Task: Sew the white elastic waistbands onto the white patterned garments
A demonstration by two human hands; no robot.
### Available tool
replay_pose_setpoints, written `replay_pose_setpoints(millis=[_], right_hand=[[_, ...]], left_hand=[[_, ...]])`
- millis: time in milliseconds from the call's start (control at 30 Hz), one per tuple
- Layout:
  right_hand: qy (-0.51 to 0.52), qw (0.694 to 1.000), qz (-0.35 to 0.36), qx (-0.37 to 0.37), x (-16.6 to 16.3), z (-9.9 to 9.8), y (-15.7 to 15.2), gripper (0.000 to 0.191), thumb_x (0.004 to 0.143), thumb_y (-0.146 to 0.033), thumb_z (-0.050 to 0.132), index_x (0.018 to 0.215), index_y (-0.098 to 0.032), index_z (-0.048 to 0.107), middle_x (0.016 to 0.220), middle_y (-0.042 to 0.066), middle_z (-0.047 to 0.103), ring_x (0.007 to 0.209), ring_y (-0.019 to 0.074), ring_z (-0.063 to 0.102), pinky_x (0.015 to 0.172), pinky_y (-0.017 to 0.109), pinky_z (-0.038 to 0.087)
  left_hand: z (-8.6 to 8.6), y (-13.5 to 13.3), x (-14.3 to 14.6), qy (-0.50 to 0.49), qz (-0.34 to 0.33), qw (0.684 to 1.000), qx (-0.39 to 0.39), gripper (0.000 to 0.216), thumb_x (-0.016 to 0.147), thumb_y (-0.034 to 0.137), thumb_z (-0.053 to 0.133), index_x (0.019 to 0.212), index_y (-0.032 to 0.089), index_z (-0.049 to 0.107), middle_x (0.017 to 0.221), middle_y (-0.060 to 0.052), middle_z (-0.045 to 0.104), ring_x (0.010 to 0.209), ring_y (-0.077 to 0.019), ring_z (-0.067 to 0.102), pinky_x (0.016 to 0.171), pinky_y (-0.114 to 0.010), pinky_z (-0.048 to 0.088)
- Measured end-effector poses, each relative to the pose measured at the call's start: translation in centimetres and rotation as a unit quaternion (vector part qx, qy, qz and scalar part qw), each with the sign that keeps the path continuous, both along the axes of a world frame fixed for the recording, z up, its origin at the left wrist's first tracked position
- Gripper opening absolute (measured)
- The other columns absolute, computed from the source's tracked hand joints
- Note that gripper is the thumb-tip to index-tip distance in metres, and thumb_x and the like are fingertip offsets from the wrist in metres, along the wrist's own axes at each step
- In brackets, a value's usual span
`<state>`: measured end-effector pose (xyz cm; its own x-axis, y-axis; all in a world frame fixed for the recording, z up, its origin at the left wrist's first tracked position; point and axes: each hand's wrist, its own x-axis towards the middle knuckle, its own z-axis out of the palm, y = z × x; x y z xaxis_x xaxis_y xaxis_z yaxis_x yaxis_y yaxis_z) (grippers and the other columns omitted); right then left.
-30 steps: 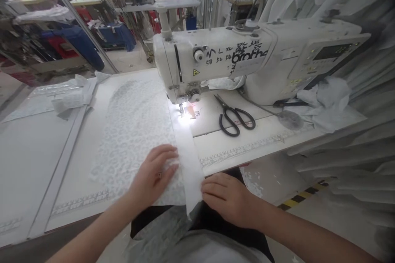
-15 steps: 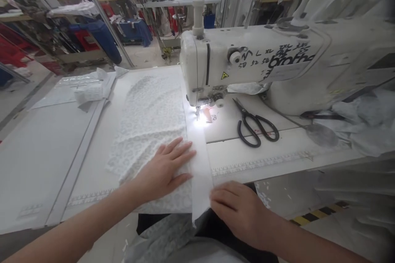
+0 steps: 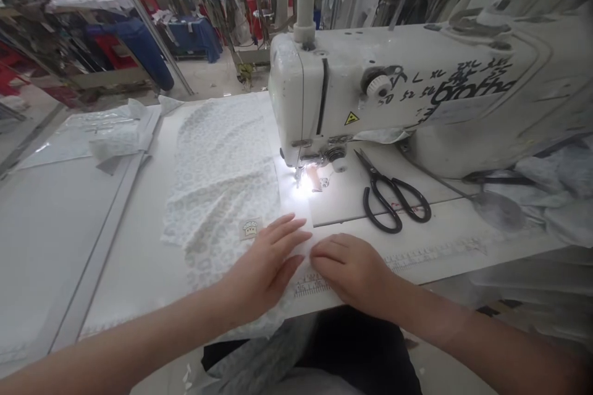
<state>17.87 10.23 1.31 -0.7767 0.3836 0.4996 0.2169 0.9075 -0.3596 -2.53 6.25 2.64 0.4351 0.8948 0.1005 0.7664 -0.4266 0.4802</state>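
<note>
- On the white table (image 3: 127, 265), patterned fabric (image 3: 222, 176) lies left of the needle (image 3: 298, 178), long axis running away from you.
- The white strip (image 3: 295, 205) points from needle toward you.
- Your left hand (image 3: 266, 262) spreads open; your right hand (image 3: 354, 268) curls, grip unclear.

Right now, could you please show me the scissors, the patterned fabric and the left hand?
Scissors (image 3: 374, 173), head view: on the pivot.
Patterned fabric (image 3: 223, 188), head view: on its creased middle.
Left hand (image 3: 264, 270), head view: on its back.
</note>
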Motion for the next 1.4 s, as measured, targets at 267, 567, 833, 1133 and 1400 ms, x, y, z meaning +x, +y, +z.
replay_pose_setpoints(millis=[267, 567, 833, 1133, 1400], right_hand=[[-0.014, 0.999, -0.01, 0.03, -1.4, 0.3, 3.4, 0.023, 0.081, -0.002, 0.041, 0.073, -0.012, 0.06, 0.076, 0.006, 0.064, 0.071, 0.0164, 0.055, 0.063, 0.028, 0.045], [-0.018, 0.998, -0.029, 0.051, -2.5, -0.4, 6.7, 0.026, 0.086, -0.007, 0.039, 0.07, -0.014, 0.058, 0.072, 0.004, 0.061, 0.067, 0.0153, 0.051, 0.061, 0.027, 0.041], [-0.03, 0.996, -0.04, 0.071, -3.4, -1.3, 9.4, 0.025, 0.09, -0.013, 0.038, 0.078, -0.016, 0.061, 0.079, 0.004, 0.062, 0.077, 0.0163, 0.054, 0.07, 0.03, 0.043], [0.0, 0.996, -0.022, 0.089, -2.5, -0.9, 8.4, 0.016, 0.087, -0.009, 0.043, 0.087, -0.013, 0.059, 0.083, 0.006, 0.059, 0.081, 0.0167, 0.052, 0.072, 0.032, 0.044], [-0.035, 0.993, -0.073, 0.086, -2.8, -0.8, 8.7, 0.02, 0.088, -0.014, 0.041, 0.089, -0.015, 0.061, 0.087, 0.007, 0.06, 0.077, 0.0181, 0.051, 0.066, 0.031, 0.042]], left_hand=[[-1.0, 3.0, -2.0, 0.032, -0.009, 0.998, 0.054, 0.032, 0.089, 0.031, 0.044, 0.117, 0.017, 0.05, 0.132, -0.007, 0.047, 0.13, -0.0223, 0.031, 0.107, -0.044, 0.034], [-0.5, 4.6, -2.4, 0.037, -0.027, 0.998, 0.031, 0.032, 0.091, 0.034, 0.04, 0.118, 0.02, 0.05, 0.133, -0.005, 0.046, 0.131, -0.0237, 0.029, 0.106, -0.046, 0.032], [-0.2, 7.8, -4.0, 0.065, -0.087, 0.991, 0.073, 0.034, 0.091, 0.03, 0.041, 0.122, 0.021, 0.049, 0.134, -0.005, 0.044, 0.131, -0.0232, 0.029, 0.107, -0.044, 0.031], [0.3, 8.0, -4.3, 0.056, -0.128, 0.989, 0.053, 0.034, 0.092, 0.03, 0.039, 0.123, 0.021, 0.05, 0.132, -0.003, 0.048, 0.125, -0.0186, 0.039, 0.106, -0.038, 0.034], [0.4, 8.9, -4.7, 0.075, -0.123, 0.988, 0.06, 0.036, 0.092, 0.033, 0.039, 0.125, 0.024, 0.048, 0.133, -0.002, 0.046, 0.123, -0.0202, 0.04, 0.104, -0.041, 0.035]])
